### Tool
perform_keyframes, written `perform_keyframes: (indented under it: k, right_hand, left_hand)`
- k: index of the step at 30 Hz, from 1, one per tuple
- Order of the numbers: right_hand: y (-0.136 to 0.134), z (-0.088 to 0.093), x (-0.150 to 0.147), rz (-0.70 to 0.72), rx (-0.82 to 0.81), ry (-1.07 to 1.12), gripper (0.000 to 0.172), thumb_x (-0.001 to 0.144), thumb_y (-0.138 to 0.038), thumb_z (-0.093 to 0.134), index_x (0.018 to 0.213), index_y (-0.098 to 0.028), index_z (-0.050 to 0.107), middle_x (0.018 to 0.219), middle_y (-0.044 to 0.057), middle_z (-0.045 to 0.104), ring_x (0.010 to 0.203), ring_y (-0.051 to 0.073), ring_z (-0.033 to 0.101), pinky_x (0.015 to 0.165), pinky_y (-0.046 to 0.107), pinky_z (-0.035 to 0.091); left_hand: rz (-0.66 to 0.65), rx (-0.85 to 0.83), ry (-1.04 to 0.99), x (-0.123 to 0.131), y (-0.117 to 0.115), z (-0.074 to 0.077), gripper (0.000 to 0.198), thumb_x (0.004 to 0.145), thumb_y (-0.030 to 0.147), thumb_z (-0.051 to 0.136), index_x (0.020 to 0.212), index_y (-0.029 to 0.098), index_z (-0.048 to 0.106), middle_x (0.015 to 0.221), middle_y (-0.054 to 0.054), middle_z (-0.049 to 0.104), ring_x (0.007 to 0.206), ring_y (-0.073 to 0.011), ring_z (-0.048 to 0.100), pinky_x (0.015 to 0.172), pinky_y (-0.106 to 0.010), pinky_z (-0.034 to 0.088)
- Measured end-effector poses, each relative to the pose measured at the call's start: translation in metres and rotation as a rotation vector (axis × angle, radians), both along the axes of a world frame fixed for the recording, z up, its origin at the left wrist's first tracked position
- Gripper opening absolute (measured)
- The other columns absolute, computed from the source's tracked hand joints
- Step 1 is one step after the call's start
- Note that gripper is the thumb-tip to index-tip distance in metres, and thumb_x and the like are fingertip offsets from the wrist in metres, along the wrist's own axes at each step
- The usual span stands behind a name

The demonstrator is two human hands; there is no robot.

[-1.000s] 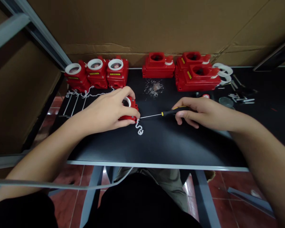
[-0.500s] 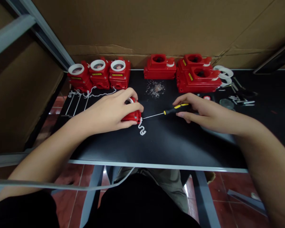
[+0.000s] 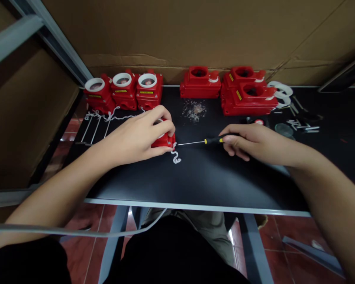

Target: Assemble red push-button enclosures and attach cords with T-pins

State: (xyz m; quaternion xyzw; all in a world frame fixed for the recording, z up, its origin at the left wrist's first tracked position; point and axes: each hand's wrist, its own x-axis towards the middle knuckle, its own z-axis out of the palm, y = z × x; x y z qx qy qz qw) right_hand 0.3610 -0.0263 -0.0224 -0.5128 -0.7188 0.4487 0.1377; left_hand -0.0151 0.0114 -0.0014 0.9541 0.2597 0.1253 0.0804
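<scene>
My left hand (image 3: 149, 132) is wrapped over a small red housing (image 3: 167, 141) on the black table, hiding much of its top and left side. From the housing's right side hangs a curled white chain or cord (image 3: 175, 157). My right hand (image 3: 242, 139) grips the dark handle of a screwdriver (image 3: 214, 140) with yellow marks. Its thin shaft points left, and the tip meets the housing's right side beside the white cord's upper end; exact contact is too small to tell.
Three red housings with white rings (image 3: 122, 91) stand at the back left, white cords and metal rods before them. Several open red housings (image 3: 199, 82) stand at the back right. White rings (image 3: 282, 91), small metal parts and a clear disc (image 3: 284, 129) lie right; pale debris (image 3: 194, 110) lies mid-table.
My right hand has shifted its grip on the screwdriver handle, its thumb now lying over it and covering more of the yellow. The left hand and red housing have barely moved.
</scene>
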Motion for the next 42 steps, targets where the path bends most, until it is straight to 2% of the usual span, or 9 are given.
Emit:
perform_keyframes:
  k: [4,9,13,17,23,29,31,35,42]
  right_hand:
    - [0.0,-0.004,-0.006,-0.023,0.086,-0.014,0.067,0.113,-0.087,0.046,0.098,-0.025,0.064,0.074,0.001,0.063,0.057,0.016,0.057,0.057,0.034,0.047]
    - [-0.001,-0.005,0.0,-0.048,0.24,0.041,0.048,0.104,-0.063,0.079,0.132,-0.026,0.066,0.11,0.007,0.071,0.086,0.022,0.07,0.077,0.037,0.057]
    - [-0.002,-0.002,0.008,-0.087,0.247,0.062,0.047,0.104,-0.063,0.08,0.132,-0.027,0.07,0.092,0.005,0.074,0.078,0.025,0.07,0.076,0.042,0.056]
    - [0.0,0.0,0.008,-0.131,0.257,0.103,0.051,0.099,-0.069,0.085,0.121,-0.024,0.077,0.083,0.005,0.077,0.073,0.026,0.072,0.076,0.044,0.057]
    - [0.002,0.005,-0.001,-0.115,0.161,0.119,0.054,0.099,-0.079,0.081,0.106,-0.026,0.076,0.077,0.002,0.076,0.052,0.017,0.062,0.057,0.038,0.048]
    - [0.001,0.003,-0.005,-0.069,0.208,-0.049,0.091,0.106,-0.104,0.035,0.067,-0.026,0.059,0.058,0.004,0.06,0.048,0.016,0.053,0.059,0.039,0.044]
    - [0.0,0.001,-0.006,-0.046,0.235,-0.028,0.087,0.109,-0.101,0.034,0.08,-0.026,0.066,0.065,0.004,0.063,0.058,0.019,0.058,0.065,0.039,0.048]
    - [0.0,-0.002,-0.003,-0.05,0.281,-0.017,0.061,0.109,-0.083,0.062,0.13,-0.026,0.069,0.101,0.007,0.073,0.08,0.023,0.064,0.076,0.04,0.052]
    - [0.001,-0.002,0.009,-0.103,0.302,0.031,0.041,0.104,-0.06,0.08,0.131,-0.03,0.074,0.112,0.008,0.078,0.085,0.027,0.071,0.081,0.045,0.055]
  left_hand:
    - [0.013,-0.017,-0.008,0.0,0.001,0.0,0.021,0.109,0.033,0.08,0.123,0.021,0.07,0.142,-0.016,0.068,0.117,-0.0318,0.076,0.098,-0.047,0.064]
    - [0.005,-0.042,-0.062,-0.002,0.004,0.002,0.019,0.108,0.032,0.083,0.118,0.022,0.069,0.138,-0.013,0.069,0.115,-0.0298,0.076,0.097,-0.044,0.062]
    - [0.013,-0.071,-0.123,-0.004,0.006,0.003,0.019,0.108,0.034,0.083,0.118,0.023,0.071,0.137,-0.012,0.069,0.12,-0.0298,0.075,0.105,-0.044,0.061]
    - [-0.003,-0.082,-0.182,-0.005,0.008,0.002,0.021,0.108,0.034,0.084,0.116,0.022,0.069,0.135,-0.012,0.07,0.123,-0.0306,0.074,0.108,-0.044,0.061]
    - [-0.008,-0.102,-0.183,-0.004,0.008,0.003,0.019,0.109,0.034,0.083,0.116,0.022,0.07,0.133,-0.012,0.071,0.122,-0.0307,0.075,0.107,-0.044,0.061]
    - [0.006,-0.104,-0.188,-0.003,0.008,0.003,0.02,0.107,0.035,0.085,0.115,0.023,0.07,0.133,-0.011,0.072,0.122,-0.0303,0.075,0.108,-0.044,0.061]
    - [0.012,-0.108,-0.165,-0.003,0.007,0.003,0.018,0.107,0.034,0.084,0.114,0.022,0.072,0.134,-0.011,0.071,0.122,-0.0302,0.075,0.108,-0.045,0.061]
    - [0.025,-0.108,-0.157,-0.002,0.007,0.003,0.019,0.106,0.034,0.084,0.115,0.023,0.072,0.136,-0.011,0.071,0.123,-0.0306,0.074,0.11,-0.045,0.061]
    - [0.051,-0.084,-0.193,-0.003,0.01,0.004,0.022,0.103,0.035,0.085,0.112,0.024,0.068,0.133,-0.011,0.072,0.124,-0.0314,0.074,0.11,-0.046,0.062]
